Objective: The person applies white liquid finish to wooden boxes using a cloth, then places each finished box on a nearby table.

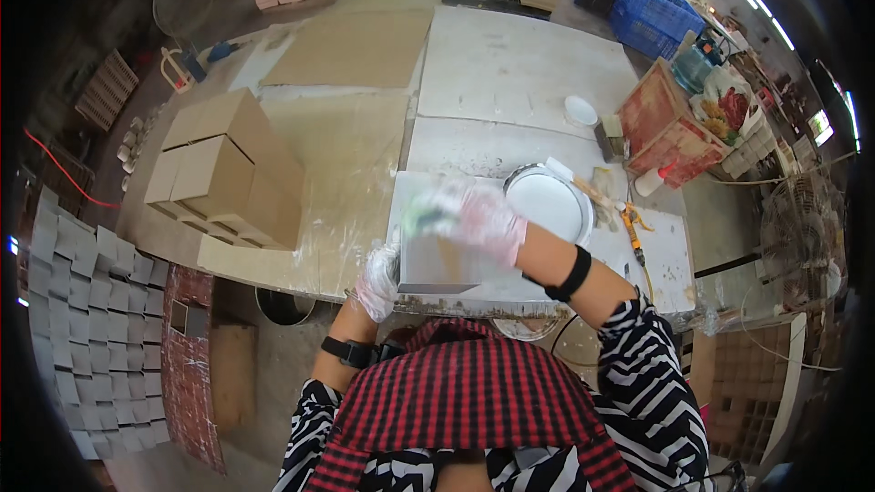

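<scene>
A white-coated box (428, 271) sits at the table's near edge, in front of my body. My left hand (376, 282), in a thin see-through glove, grips the box's left side, with its fingers bent against the wall. Over the box's top is my right hand (478, 217), gloved too and smeared by motion. Closed in its fingers is a green sponge-like pad (421, 220), too blurred to make out fully. Just right of that hand stands a round bucket of white liquid (547, 203), with a wooden-handled brush (591, 191) lying across its rim.
Brown cardboard boxes (228, 173) are stacked on the left of the table. A yellow glue gun (633, 219) with a cord lies at right, near a white bowl (581, 111) and a red wooden crate (661, 118). Grey-white boxes (91, 328) fill the floor at lower left.
</scene>
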Available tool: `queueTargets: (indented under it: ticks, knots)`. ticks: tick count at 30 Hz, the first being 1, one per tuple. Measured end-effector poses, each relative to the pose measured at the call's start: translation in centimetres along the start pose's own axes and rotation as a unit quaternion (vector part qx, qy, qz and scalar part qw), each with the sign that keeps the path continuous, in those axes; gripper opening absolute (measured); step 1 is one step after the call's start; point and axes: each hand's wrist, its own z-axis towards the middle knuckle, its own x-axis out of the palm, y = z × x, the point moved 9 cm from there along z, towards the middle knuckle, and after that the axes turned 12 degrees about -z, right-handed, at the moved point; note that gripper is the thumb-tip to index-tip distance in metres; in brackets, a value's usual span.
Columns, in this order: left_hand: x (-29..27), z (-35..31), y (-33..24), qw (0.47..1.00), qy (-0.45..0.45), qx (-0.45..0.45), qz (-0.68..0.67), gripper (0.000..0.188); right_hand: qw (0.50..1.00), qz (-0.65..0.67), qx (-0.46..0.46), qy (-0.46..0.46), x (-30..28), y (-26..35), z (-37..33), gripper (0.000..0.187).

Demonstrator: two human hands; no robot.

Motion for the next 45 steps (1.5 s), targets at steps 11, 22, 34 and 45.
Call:
queueTargets:
  ticks: [11,22,34,45]
  knots:
    - [0.9,0.7,0.1,0.997,0.065,-0.037,-0.015,0.04,0.821,0.458,0.316,-0.129,-0.9,-6.6,-1.2,0.04]
    - [0.0,3.3,-0.5,0.961,0.061,0.055,-0.265,0.037,0.924,0.285,0.164,-0.194,-3.0,-3.9,-2.2,0.034]
    - [2.1,1.8,-3.6,0.951,-0.036,0.137,-0.276,0.047,0.954,-0.063,0.205,-0.209,-4.0,-3.3,-3.6,0.026]
    - [-0.7,2.6,-1.4,0.974,-0.04,0.09,-0.204,0.048,0.968,-0.108,0.025,-0.226,-3.3,0.5,-1.3,0.024]
